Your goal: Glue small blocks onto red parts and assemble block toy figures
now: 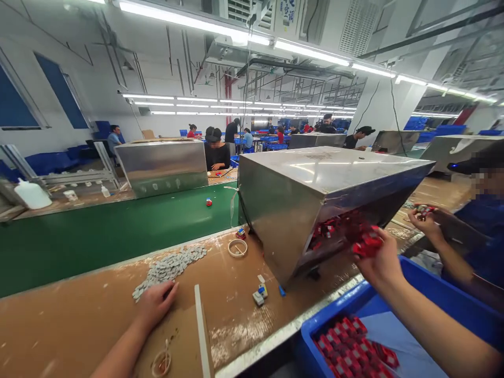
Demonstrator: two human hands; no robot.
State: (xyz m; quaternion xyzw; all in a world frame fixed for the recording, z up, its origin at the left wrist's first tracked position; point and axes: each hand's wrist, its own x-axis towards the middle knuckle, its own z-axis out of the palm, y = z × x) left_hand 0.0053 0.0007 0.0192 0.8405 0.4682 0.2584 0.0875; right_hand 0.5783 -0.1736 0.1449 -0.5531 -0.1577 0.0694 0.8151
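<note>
My right hand (380, 260) grips a few red plastic parts (368, 242), smeared by motion, in front of the slanted mouth of a metal bin (283, 210). More red parts (331, 229) lie heaped inside that mouth. On the brown-covered bench (98, 315), my left hand (157, 303) rests at the near end of a pile of small grey pieces (173, 268). Its fingers are curled, and whatever they may hold is hidden. Below my right arm, a blue crate (311, 328) holds rows of red parts (346, 349) beside a pale sheet (388, 328).
A white strip (199, 325) and a round cup (161, 362) are near my left arm. Another ring-shaped dish (237, 248) and small grey-and-blue parts (259, 295) sit by the bin. Beyond runs a green belt (157, 226). A co-worker's hand (427, 223) holds a part at right.
</note>
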